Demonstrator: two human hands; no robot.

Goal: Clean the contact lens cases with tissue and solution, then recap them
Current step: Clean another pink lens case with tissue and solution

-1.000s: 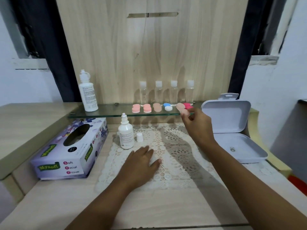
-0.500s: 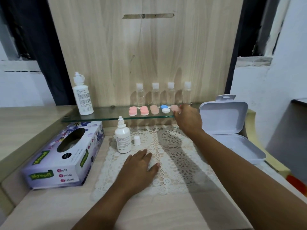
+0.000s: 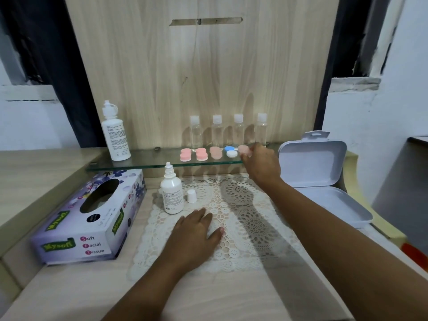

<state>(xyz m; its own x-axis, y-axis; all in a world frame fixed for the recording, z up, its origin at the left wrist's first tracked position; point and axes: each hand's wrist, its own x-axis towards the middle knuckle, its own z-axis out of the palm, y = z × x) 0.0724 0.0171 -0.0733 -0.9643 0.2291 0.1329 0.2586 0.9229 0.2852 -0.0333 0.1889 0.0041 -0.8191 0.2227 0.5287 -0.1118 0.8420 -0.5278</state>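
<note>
Reaching right hand [image 3: 261,165], grip seemingly pinching pale pink case [image 3: 243,149]; left hand [image 3: 193,236] spread flat.

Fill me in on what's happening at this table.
A person is reaching to the glass shelf with the right hand, fingers on the pale pink lens case at the right end of the row of cases. The left hand lies flat on the lace mat. A small solution bottle stands uncapped on the mat, its cap beside it. The tissue box sits to the left, untouched, and a white box stands open on the right.
</note>
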